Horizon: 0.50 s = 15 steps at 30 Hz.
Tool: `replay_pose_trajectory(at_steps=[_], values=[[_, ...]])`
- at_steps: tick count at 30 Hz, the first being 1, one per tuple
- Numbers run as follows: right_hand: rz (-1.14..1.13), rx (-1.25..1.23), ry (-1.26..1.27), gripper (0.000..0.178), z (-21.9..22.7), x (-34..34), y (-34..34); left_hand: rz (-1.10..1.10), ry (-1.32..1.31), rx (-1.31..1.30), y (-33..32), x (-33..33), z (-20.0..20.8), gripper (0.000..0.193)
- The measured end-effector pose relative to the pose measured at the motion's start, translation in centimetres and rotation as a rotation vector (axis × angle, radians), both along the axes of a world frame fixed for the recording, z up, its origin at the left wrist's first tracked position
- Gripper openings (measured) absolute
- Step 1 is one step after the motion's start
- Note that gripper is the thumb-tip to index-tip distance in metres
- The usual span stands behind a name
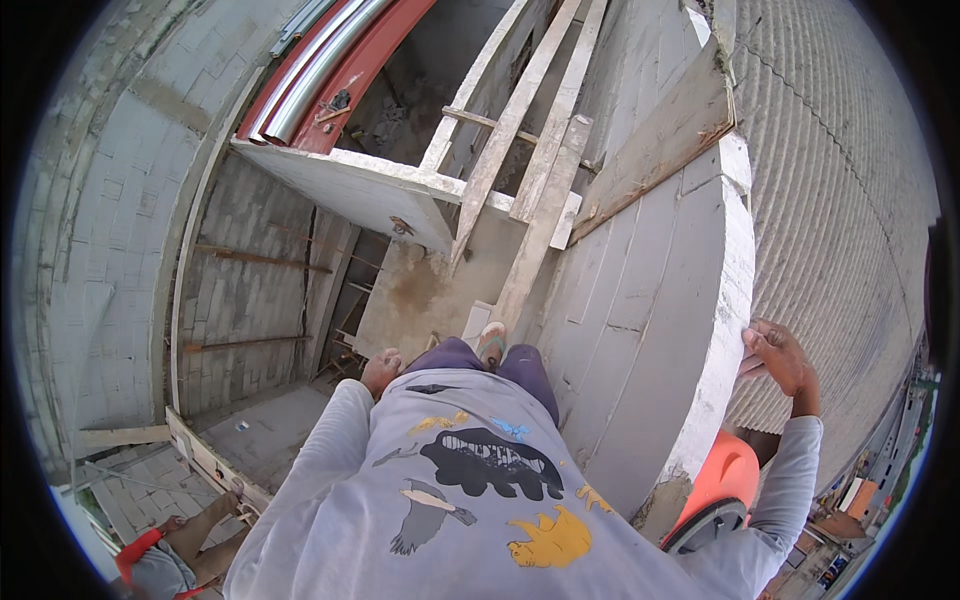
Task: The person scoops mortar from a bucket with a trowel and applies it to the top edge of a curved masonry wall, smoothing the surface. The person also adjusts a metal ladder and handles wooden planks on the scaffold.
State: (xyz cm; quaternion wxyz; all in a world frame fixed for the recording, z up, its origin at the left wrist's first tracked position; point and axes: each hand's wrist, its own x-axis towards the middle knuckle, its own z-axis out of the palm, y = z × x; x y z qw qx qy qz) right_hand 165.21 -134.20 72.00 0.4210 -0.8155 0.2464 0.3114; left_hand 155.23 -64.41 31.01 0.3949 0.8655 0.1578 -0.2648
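My right hand (781,358) is at the outer side of the white top edge of a grey block wall (738,230). Its fingertips meet that edge, fingers somewhat apart, and I see nothing held. Down beside my left thigh, my left hand (380,373) is curled closed; whatever it may hold is hidden. One foot in a sandal (491,343) shows at the near end of a narrow wooden plank (540,225). That plank slopes up and away between the walls, next to other long boards (505,140).
Far left, shiny metal lengths (310,85) lie on a red beam (375,50). A wooden panel (660,140) leans along the right wall. Beyond is a corrugated roof (830,200); an orange rounded object (722,475) sits near my right arm. Another person (165,570) is below left.
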Motion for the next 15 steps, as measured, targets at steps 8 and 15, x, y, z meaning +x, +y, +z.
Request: replay_pose_trajectory(at_steps=[8,15], values=[[0.105,-0.360,-0.441,0.054,7.2,11.6,-3.6,0.121,0.010,-0.047,-3.1,5.1,-1.3,0.049],[0.384,-0.619,-0.757,0.056,15.3,33.4,-0.5,0.238,-0.039,-0.068,-6.0,7.3,-2.1,0.052]])
